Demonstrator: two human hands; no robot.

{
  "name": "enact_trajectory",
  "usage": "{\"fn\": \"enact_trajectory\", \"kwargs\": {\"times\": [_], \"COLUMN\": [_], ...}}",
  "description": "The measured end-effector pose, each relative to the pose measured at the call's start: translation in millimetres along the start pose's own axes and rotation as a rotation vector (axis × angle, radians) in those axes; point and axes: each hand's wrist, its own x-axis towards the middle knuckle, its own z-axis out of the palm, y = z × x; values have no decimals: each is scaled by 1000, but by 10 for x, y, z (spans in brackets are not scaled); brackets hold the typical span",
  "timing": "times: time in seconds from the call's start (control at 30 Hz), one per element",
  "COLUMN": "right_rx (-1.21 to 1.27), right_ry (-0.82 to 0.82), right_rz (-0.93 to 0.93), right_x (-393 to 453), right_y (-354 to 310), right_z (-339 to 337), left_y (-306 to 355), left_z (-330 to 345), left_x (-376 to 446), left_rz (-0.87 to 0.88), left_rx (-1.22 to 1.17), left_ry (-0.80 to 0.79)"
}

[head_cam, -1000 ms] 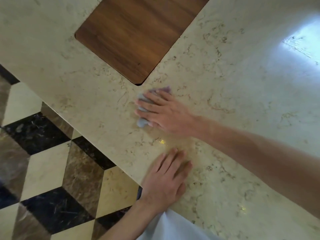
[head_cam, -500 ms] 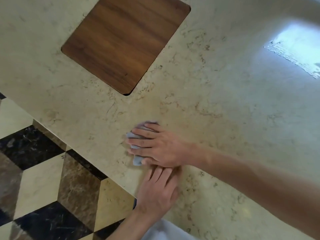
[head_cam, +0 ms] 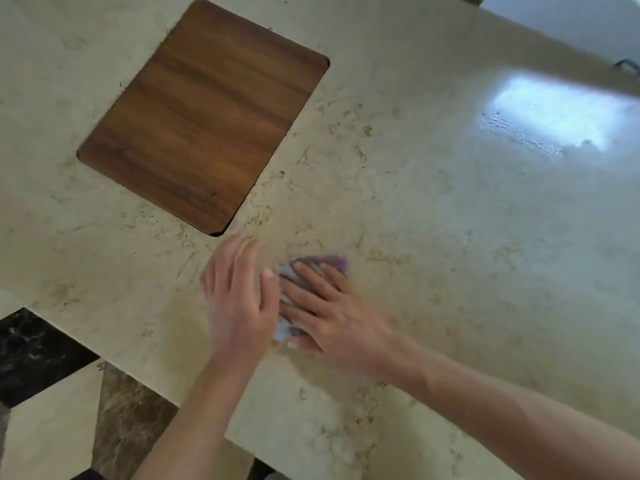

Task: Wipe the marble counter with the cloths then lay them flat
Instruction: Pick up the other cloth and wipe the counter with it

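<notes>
A small cloth [head_cam: 333, 263], purple at its far edge and pale blue at its near edge, lies on the beige marble counter [head_cam: 450, 220]. My right hand [head_cam: 332, 315] presses flat on it with fingers spread, covering most of it. My left hand [head_cam: 239, 299] sits just left of the cloth, fingers extended and blurred, thumb touching the cloth's left edge and holding nothing. I see only one cloth.
A dark wooden board [head_cam: 204, 123] is set into the counter beyond the hands, its near corner close to my left fingertips. The counter's front edge runs diagonally at lower left, with patterned floor tiles [head_cam: 45, 410] below. A window glare [head_cam: 554, 112] shines at right.
My left hand has slid forward from the counter's front edge to beside the cloth. My right hand has moved the cloth toward the edge, then rightward. The view has shifted.
</notes>
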Motion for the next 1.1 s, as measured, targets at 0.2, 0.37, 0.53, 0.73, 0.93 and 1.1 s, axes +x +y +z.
{"fn": "enact_trajectory", "kwargs": {"times": [0.2, 0.37, 0.53, 0.73, 0.93, 1.1], "right_rx": [-186, -218, -105, -17, -75, 29], "right_ry": [-49, -7, -56, -143, -7, -46], "right_rz": [159, 563, 271, -83, 732, 168], "right_x": [-98, 18, -277, -649, -194, -519], "right_y": [1283, 1849, 618, 540, 2227, 257], "right_z": [-438, -662, -314, -312, -924, -126], "left_y": [67, 53, 39, 5, 25, 45], "left_z": [564, 721, 729, 741, 750, 745], "left_x": [751, 745, 762, 743, 732, 749], "left_rz": [37, 78, 89, 101, 102, 103], "left_rx": [234, 387, 387, 381, 392, 383], "left_ry": [-427, -447, -434, -414, -407, -417]}}
